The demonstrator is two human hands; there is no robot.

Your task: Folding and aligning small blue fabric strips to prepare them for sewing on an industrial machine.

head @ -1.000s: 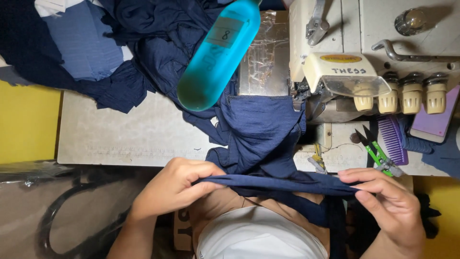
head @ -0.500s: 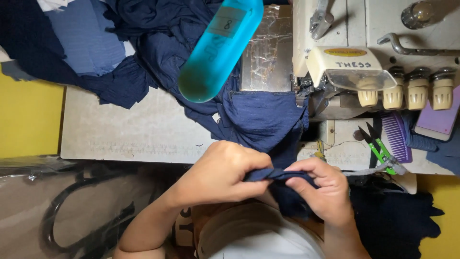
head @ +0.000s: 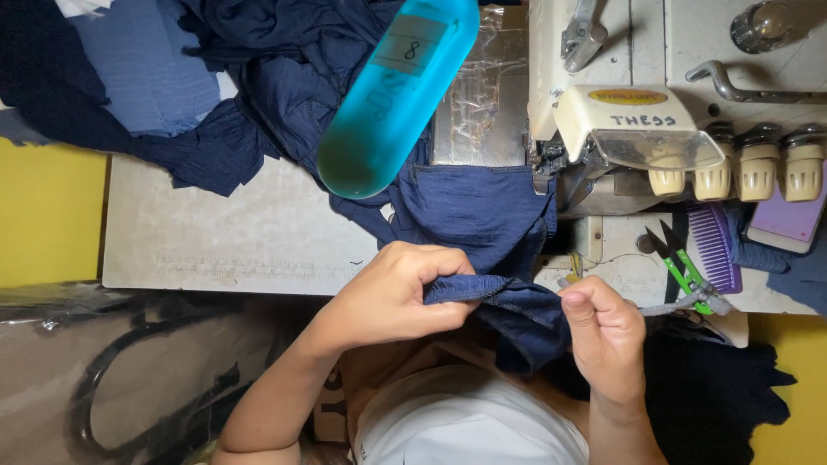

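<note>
The navy fabric piece (head: pixel 482 215) is soft, finely ribbed knit; its far part lies flat on the worktop (head: pixel 241 232) by the sewing machine (head: pixel 637 129); its near edge is bunched, folded, pinched over the worktop's near edge.

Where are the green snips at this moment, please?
In the head view, the green snips lie on the table right of the right hand, just left of the purple comb and below the sewing machine.
</note>
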